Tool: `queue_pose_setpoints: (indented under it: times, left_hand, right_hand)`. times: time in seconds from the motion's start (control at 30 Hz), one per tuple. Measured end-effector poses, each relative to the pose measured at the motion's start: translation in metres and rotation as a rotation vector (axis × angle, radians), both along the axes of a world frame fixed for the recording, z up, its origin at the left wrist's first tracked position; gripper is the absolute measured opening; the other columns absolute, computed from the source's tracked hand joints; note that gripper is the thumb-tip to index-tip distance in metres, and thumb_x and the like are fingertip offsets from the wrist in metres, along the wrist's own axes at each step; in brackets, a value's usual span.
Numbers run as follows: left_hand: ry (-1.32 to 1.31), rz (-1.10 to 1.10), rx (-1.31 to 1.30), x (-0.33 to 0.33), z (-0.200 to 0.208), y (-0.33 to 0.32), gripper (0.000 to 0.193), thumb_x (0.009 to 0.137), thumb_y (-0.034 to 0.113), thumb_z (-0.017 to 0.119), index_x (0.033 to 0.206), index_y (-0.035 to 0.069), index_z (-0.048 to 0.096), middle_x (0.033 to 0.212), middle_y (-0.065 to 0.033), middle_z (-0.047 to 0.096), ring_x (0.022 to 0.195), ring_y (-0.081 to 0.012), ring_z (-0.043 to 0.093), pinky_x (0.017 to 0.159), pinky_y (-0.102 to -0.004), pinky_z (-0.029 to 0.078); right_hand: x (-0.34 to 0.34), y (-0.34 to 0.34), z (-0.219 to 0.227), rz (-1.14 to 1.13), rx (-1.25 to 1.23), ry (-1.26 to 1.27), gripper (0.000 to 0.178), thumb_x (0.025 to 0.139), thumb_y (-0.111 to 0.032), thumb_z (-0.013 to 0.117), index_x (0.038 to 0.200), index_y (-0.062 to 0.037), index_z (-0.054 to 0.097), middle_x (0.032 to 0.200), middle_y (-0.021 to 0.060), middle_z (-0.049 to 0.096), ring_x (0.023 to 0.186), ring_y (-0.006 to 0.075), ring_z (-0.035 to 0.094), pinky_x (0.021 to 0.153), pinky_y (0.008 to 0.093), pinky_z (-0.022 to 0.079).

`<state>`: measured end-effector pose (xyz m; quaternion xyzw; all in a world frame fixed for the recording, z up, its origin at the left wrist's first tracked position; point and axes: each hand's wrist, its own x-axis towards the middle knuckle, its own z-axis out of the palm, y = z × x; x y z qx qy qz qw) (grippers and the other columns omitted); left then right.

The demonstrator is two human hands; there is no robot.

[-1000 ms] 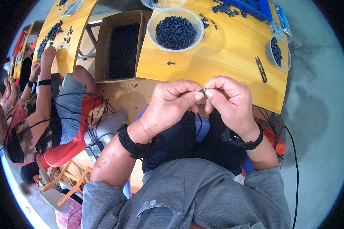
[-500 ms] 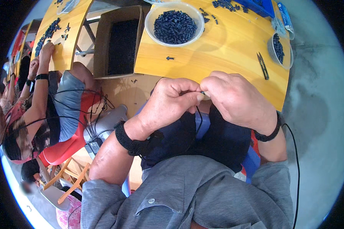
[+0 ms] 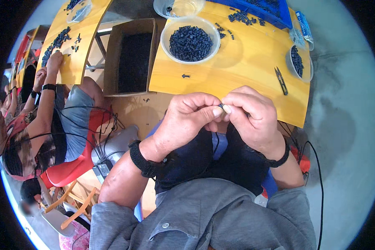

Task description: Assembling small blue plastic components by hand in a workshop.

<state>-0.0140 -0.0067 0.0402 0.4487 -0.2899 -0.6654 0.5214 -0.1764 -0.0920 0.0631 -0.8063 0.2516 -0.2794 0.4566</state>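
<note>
Just past the near edge of the yellow table (image 3: 246, 62), my two hands meet over my lap. My left hand (image 3: 189, 114) pinches a small dark part (image 3: 221, 106) between thumb and forefinger. From the other side, the fingertips of my right hand (image 3: 254, 118) close on the same part; most of it is hidden by the fingers. One loose small black part (image 3: 186, 76) lies on the table beyond my left hand. A pair of black thread snips (image 3: 281, 81) rests to the right.
A round clear tub (image 3: 164, 45) full of small black parts stands at the table's left, another clear tub (image 3: 172, 12) behind it. A blue tray (image 3: 260, 16) and a clear cup (image 3: 307, 76) hold more. Left are a cardboard box (image 3: 112, 66) and a co-worker's hand (image 3: 54, 62).
My right hand has turned, its fingers now bent more openly around the part and the thumb showing. The table appears slightly lower in view. My left hand keeps its pinch.
</note>
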Motion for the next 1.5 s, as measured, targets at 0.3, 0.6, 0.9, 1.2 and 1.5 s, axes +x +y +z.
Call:
queue_pose_setpoints:
  times: [0.3,0.6,0.9,1.2,1.5]
  left_hand:
    - [0.006,-0.023,-0.058,-0.003,-0.001,0.001,0.012,0.092,0.009,0.059,0.093,-0.002,0.066,0.079,-0.0036,0.065,0.066,-0.0079,0.06,0.061,-0.0213,0.05]
    - [0.027,-0.031,-0.046,-0.002,0.003,0.0,0.011,0.091,0.007,0.059,0.092,-0.001,0.067,0.077,-0.0036,0.065,0.065,-0.0079,0.06,0.06,-0.0214,0.05]
    - [0.007,-0.038,-0.032,-0.002,0.0,0.001,0.011,0.091,0.008,0.06,0.092,-0.001,0.067,0.076,-0.003,0.065,0.065,-0.0073,0.059,0.06,-0.0209,0.05]
    - [-0.01,-0.03,-0.013,-0.002,-0.002,0.0,0.011,0.091,0.006,0.059,0.091,-0.002,0.067,0.075,-0.0031,0.065,0.065,-0.0071,0.059,0.06,-0.0209,0.049]
    - [-0.07,-0.032,0.074,0.0,-0.004,0.001,0.008,0.089,0.004,0.062,0.088,-0.001,0.067,0.073,-0.0022,0.064,0.061,-0.0063,0.058,0.056,-0.0199,0.048]
  right_hand:
    - [-0.005,0.004,0.002,-0.032,-0.037,-0.038,0.006,0.079,0.004,0.063,0.084,0.0005,0.061,0.077,0.0112,0.06,0.066,0.0224,0.06,0.058,0.0308,0.047]
    - [-0.006,0.005,0.002,0.0,-0.148,-0.053,0.008,0.079,0.004,0.063,0.085,-0.0008,0.061,0.078,0.0117,0.06,0.067,0.0243,0.06,0.058,0.0321,0.048]
    - [-0.007,0.003,-0.004,0.008,-0.13,-0.074,0.009,0.079,0.004,0.063,0.085,-0.0017,0.06,0.078,0.0116,0.06,0.067,0.0251,0.06,0.058,0.0327,0.048]
    - [-0.007,-0.001,-0.005,0.067,-0.183,-0.046,0.01,0.079,0.004,0.063,0.087,-0.0012,0.06,0.079,0.0119,0.058,0.068,0.0261,0.059,0.058,0.0334,0.047]
    - [-0.007,-0.003,-0.01,0.136,-0.25,-0.027,0.014,0.078,0.004,0.061,0.091,-0.0006,0.058,0.08,0.0137,0.056,0.067,0.0301,0.058,0.057,0.0361,0.047]
